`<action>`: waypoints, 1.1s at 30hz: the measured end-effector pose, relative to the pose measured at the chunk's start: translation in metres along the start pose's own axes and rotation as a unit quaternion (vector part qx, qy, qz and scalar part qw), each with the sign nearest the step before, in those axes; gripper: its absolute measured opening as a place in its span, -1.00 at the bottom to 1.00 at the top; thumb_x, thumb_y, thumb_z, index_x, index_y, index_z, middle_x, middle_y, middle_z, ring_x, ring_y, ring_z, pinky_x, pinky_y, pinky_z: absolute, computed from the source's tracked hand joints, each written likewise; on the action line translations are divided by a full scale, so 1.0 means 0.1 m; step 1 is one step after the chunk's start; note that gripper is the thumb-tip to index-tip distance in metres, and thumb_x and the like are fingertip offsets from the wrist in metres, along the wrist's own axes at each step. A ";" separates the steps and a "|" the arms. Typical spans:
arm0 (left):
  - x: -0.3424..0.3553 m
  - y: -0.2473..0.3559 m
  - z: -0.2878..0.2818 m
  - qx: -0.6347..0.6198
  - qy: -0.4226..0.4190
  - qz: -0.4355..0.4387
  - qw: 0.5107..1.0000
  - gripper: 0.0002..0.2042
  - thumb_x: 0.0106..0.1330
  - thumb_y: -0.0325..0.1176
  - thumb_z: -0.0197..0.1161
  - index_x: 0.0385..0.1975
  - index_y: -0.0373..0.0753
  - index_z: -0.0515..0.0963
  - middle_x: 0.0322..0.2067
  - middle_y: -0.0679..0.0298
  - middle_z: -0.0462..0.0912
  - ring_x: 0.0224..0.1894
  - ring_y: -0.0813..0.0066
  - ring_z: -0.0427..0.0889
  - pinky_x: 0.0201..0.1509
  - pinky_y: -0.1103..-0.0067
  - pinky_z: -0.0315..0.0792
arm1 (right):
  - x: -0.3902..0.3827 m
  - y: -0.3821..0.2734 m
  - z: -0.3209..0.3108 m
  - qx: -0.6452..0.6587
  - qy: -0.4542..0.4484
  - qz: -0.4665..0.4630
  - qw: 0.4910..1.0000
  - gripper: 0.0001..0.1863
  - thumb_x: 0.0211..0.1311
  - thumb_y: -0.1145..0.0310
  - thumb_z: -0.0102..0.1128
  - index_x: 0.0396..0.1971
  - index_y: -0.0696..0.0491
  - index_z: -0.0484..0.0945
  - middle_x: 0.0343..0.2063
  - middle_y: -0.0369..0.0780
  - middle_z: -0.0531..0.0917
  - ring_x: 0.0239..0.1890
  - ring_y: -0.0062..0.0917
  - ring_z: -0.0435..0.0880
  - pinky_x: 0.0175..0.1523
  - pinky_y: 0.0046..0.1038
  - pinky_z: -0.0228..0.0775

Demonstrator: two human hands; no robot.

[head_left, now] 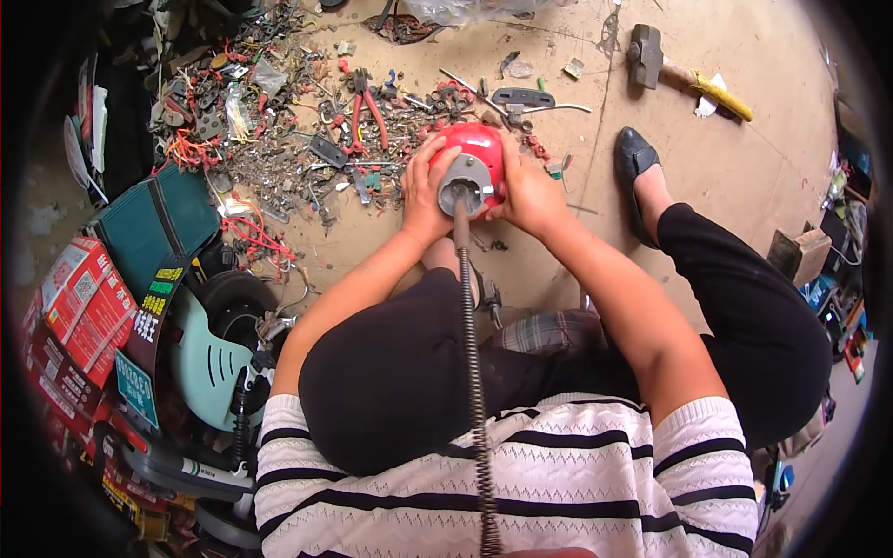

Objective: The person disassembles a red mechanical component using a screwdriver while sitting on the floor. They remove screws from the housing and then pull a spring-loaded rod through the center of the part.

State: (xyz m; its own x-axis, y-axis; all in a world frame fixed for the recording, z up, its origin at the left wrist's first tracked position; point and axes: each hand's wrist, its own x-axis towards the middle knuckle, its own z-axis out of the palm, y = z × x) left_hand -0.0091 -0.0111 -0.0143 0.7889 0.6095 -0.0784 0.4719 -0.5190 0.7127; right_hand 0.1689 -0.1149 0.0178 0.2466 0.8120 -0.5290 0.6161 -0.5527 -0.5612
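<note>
Both of my hands grip a round red drum (476, 139) of a drain auger, held above the floor between my legs. A grey metal collar (476, 169) with an open mouth faces me. From that mouth a coiled spring cable (474, 363) runs back over my lap to the lower edge of the view. My left hand (427, 193) is wrapped round the drum's left side, its fingers over the red shell. On the right side, my right hand (533, 191) presses against the shell; some of its fingertips are hidden behind it.
Beyond the drum, screws, wires and small parts lie scattered, with red-handled pliers (369, 112) among them. A sledgehammer (684, 74) lies at the far right. Boxes (84, 312), a tyre (237, 307) and a pale green panel (206, 358) crowd my left.
</note>
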 end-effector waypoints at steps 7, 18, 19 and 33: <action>-0.03 0.01 -0.04 0.002 -0.003 0.001 1.000 -0.03 -0.25 -0.03 0.64 0.31 0.05 0.33 0.34 0.15 0.23 0.42 0.00 0.16 0.44 0.14 0.03 | 0.03 -0.05 -0.04 -0.047 -0.067 0.038 0.996 0.31 -0.31 0.15 0.65 0.45 0.14 -0.04 -0.25 0.02 0.70 -0.19 -0.16 0.72 -0.05 -0.22 0.56; -0.03 0.15 -0.03 0.020 -0.014 0.032 0.999 -0.10 -0.23 -0.09 0.61 0.28 0.06 0.37 0.15 0.23 0.36 0.40 -0.02 0.19 0.41 0.08 -0.03 | 0.03 0.07 0.09 -0.016 -0.026 0.027 0.999 0.06 -0.02 0.31 0.32 0.48 0.09 -0.10 -0.37 0.01 0.71 -0.31 -0.14 0.74 -0.21 -0.19 0.57; -0.05 0.16 -0.03 0.020 -0.016 0.038 0.999 -0.12 -0.22 -0.11 0.59 0.27 0.06 0.39 0.11 0.24 0.38 0.39 -0.01 0.22 0.41 0.08 -0.04 | 0.03 0.07 0.10 -0.016 -0.026 0.025 0.999 0.06 -0.02 0.31 0.32 0.48 0.09 -0.10 -0.37 0.01 0.71 -0.31 -0.14 0.74 -0.21 -0.19 0.57; -0.01 0.14 0.03 0.017 0.000 0.076 0.997 -0.19 -0.16 -0.17 0.53 0.25 0.06 0.42 0.09 0.26 0.39 0.35 0.08 0.27 0.42 0.05 -0.03 | 0.04 0.15 0.14 0.013 -0.039 0.043 0.998 0.05 0.02 0.41 0.24 0.51 -0.14 -0.16 -0.32 0.01 0.72 -0.26 -0.10 0.73 -0.19 -0.13 0.54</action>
State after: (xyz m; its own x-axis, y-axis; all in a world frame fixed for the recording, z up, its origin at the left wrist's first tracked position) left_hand -0.0024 -0.0205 -0.0061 0.8525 0.5220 0.0294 0.3593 -0.6259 0.6922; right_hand 0.1689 -0.1223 -0.0016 0.2372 0.7451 -0.6233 0.5749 -0.6249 -0.5282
